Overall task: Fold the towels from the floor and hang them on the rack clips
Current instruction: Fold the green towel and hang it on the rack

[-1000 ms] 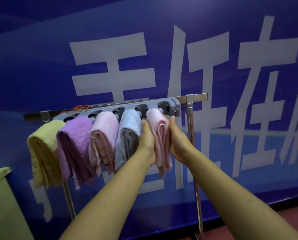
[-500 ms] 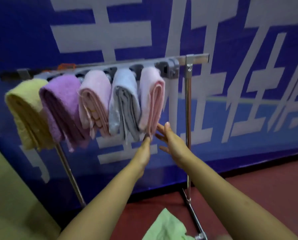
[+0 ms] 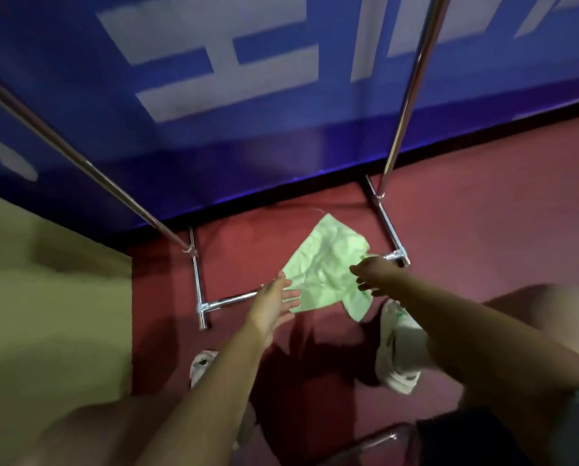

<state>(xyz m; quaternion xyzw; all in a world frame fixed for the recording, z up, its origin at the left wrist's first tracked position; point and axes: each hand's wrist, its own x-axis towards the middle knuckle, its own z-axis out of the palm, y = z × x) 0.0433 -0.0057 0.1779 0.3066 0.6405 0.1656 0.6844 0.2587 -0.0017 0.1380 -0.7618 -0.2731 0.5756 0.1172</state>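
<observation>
A crumpled light green towel (image 3: 325,267) lies on the red floor between the chrome legs of the rack (image 3: 394,153). My left hand (image 3: 271,306) hovers at the towel's lower left edge, fingers spread, holding nothing. My right hand (image 3: 374,274) is over the towel's right edge with fingers apart and curled downward; it is at or just above the cloth. The rack's top bar, its clips and the hung towels are out of view above.
The rack's base bar (image 3: 229,301) crosses the floor under my left hand. A blue banner wall (image 3: 214,95) stands behind. A pale yellow-green box (image 3: 46,297) fills the left side. My two white shoes (image 3: 399,351) stand close to the towel.
My hands left the pink towel hanging on the rack and dropped toward the floor. The view tilted down, so the hung towels went out of sight and the green towel came into view.
</observation>
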